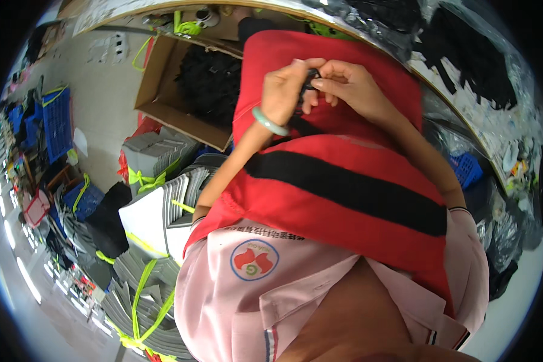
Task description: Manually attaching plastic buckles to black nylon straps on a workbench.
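Observation:
Over the red apron (356,127) on my lap, both my hands come together at a small black piece (311,79). My left hand (283,90), with a pale green bangle (269,122) on the wrist, is closed around it. From the other side, the thumb and fingers of my right hand (351,87) pinch its edge. The piece looks like a short strip or loop, and the fingers hide most of it. More black material (304,125) lies on the apron below my left hand.
An open cardboard box (157,81) at the left holds a heap of small black pieces (211,75). Stacks of grey sheets (163,154), tied with yellow-green strips, stand nearer me. A worktable (452,99) with black pieces and clear plastic runs along the right. Blue baskets (57,123) stand far left.

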Demonstrator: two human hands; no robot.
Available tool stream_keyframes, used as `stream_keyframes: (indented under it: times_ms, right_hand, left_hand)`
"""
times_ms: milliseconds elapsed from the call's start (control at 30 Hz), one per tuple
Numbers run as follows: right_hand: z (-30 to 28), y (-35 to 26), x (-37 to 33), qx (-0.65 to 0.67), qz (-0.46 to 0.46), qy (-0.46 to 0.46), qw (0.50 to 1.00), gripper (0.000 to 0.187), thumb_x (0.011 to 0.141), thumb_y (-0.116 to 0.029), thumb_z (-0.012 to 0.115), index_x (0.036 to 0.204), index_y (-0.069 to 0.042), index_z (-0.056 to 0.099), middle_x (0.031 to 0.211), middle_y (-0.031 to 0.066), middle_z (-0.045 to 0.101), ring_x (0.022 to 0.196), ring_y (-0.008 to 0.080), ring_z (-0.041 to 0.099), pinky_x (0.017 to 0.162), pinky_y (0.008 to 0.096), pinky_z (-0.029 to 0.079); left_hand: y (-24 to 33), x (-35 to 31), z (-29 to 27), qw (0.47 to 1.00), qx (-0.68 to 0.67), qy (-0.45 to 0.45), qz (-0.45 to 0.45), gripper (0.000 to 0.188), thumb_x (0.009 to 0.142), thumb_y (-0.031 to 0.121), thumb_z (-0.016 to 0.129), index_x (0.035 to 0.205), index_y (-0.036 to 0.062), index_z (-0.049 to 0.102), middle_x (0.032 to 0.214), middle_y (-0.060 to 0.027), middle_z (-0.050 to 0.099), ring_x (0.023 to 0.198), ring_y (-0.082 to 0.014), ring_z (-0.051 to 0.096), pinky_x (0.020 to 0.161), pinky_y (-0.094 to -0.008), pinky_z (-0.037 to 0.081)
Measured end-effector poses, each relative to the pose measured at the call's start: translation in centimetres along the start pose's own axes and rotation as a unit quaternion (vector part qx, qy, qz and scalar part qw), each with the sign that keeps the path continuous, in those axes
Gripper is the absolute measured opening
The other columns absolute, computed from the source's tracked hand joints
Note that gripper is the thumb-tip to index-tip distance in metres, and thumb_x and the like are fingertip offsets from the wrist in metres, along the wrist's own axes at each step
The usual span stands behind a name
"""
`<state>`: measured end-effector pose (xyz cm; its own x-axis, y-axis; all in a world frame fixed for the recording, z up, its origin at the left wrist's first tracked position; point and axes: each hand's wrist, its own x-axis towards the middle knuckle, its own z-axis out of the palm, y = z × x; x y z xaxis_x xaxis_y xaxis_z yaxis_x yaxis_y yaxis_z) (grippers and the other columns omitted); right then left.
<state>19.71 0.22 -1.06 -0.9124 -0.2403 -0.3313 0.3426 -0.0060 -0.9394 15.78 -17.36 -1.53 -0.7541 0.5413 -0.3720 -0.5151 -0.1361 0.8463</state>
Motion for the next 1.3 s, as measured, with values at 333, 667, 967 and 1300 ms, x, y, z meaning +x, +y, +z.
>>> stream_keyframes:
  times_ms: [333, 667, 967, 1300]
  right_hand:
    - [-1.8, 1.6, -2.0, -0.354, -0.309, 0.113, 0.875, 0.016, 0.081, -0.01, 0.065, 0.096, -0.011, 0.061, 0.093, 0.0037, 0.059, 0.08, 0.0249, 0.062, 0.062, 0.0347, 0.051]
    - [-4.1, 1.4, -5.7, -0.348, -0.256, 0.202, 0.879, 0.01, 0.087, -0.01, 0.064, 0.096, -0.005, 0.061, 0.083, 0.0051, 0.062, 0.069, 0.0183, 0.061, 0.061, 0.0278, 0.05]
    - [-4.6, 2.3, -5.5, 0.315, -0.015, 0.032, 0.948, 0.017, 0.094, -0.019, 0.059, 0.097, -0.002, 0.06, 0.077, 0.0012, 0.059, 0.064, 0.0087, 0.056, 0.059, 0.0223, 0.044]
    - [-8.0, 0.9, -6.6, 0.148, -0.015, 0.098, 0.984, 0.02, 0.094, -0.023, 0.059, 0.095, -0.003, 0.062, 0.077, 0.0015, 0.058, 0.066, 0.0115, 0.056, 0.06, 0.0263, 0.047]
  left_hand:
    - [-0.3, 0.7, -1.6, 0.971, -0.024, -0.136, -0.197, 0.026, 0.093, 0.025, 0.061, 0.095, -0.0009, 0.063, 0.074, -0.0053, 0.061, 0.049, -0.0103, 0.051, 0.038, -0.0209, 0.037]
    - [-1.4, 2.1, 3.4, 0.981, -0.14, -0.072, -0.114, 0.026, 0.093, 0.021, 0.06, 0.111, 0.0015, 0.061, 0.07, -0.005, 0.058, 0.049, -0.0102, 0.05, 0.039, -0.02, 0.037]
    - [-0.2, 2.3, 4.9, 0.959, -0.186, -0.175, -0.124, 0.034, 0.092, 0.015, 0.061, 0.124, 0.0043, 0.055, 0.072, -0.006, 0.057, 0.049, -0.0084, 0.045, 0.04, -0.0184, 0.035]
    - [-1.6, 4.9, 4.7, 0.96, -0.145, -0.196, -0.139, 0.015, 0.091, 0.011, 0.063, 0.102, 0.0023, 0.062, 0.072, -0.0053, 0.058, 0.053, -0.0085, 0.046, 0.042, -0.0193, 0.036]
